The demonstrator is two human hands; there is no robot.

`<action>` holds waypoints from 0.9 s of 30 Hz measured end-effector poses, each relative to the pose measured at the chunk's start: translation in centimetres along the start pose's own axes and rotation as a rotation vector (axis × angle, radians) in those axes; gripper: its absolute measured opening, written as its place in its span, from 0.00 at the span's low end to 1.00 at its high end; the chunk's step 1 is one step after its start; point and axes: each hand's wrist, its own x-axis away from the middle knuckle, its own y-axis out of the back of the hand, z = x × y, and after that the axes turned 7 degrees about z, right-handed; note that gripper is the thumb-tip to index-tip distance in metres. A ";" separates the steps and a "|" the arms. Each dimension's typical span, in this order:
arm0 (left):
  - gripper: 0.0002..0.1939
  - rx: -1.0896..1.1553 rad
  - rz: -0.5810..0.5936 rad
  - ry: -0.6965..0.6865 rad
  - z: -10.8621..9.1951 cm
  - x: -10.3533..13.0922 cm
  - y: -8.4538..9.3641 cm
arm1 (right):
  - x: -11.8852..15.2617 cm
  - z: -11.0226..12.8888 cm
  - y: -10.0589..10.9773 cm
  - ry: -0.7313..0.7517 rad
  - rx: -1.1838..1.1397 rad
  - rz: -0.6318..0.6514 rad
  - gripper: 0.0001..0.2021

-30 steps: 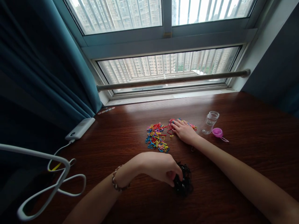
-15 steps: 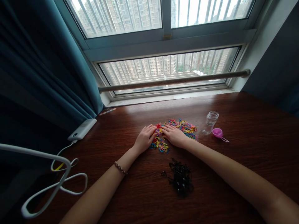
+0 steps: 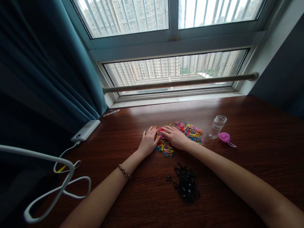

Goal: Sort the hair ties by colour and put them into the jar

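Two heaps of small multicoloured bands lie on the dark wooden table, a left heap [image 3: 166, 148] and a right heap [image 3: 190, 130]. My left hand [image 3: 148, 142] rests on the left edge of the left heap, its fingers apart. From the right, my right hand [image 3: 174, 136] reaches over the top of that same heap with fingers spread, its wrist beside the right heap. Both palms face down, and the fingertips touch or cover some bands. Nearer to me is a pile of black bands [image 3: 187, 184], which neither hand touches.
A clear open jar [image 3: 217, 126] stands tilted in view at the right, beside a pink lid with a loop [image 3: 224, 137]. At the left lie a white power bank [image 3: 85, 130] and a looping white cable [image 3: 68, 186]. A window and rail [image 3: 180, 83] are behind the table [image 3: 133, 196].
The view has shifted slightly, moving everything a little rightward. My right hand's fingers have moved a little left over the left heap, closer to my left hand.
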 end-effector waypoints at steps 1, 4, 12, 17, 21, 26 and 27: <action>0.23 0.003 0.001 0.000 0.0 0.0 0.0 | -0.3 -0.1 -0.1 -0.001 0.001 0.014 0.20; 0.22 0.013 -0.007 -0.010 0.1 0.1 0.0 | -0.3 -0.9 -0.1 -0.065 0.033 0.027 0.19; 0.21 0.068 0.016 -0.087 -0.2 0.1 0.3 | 3.7 -3.5 1.7 -0.296 0.158 0.018 0.18; 0.19 0.087 0.083 -0.240 -0.6 0.2 0.9 | 4.2 -1.1 2.0 -0.110 0.029 0.022 0.23; 0.17 0.077 0.142 -0.357 -0.6 0.3 1.3 | 3.6 0.7 1.3 0.036 -0.032 0.050 0.24; 0.13 0.132 0.110 -0.356 -0.5 0.5 1.6 | 3.6 -0.2 0.7 -0.052 0.033 0.072 0.22; 0.13 0.150 0.087 -0.342 -0.4 0.6 1.6 | 3.8 -0.7 0.8 -0.090 0.051 0.071 0.22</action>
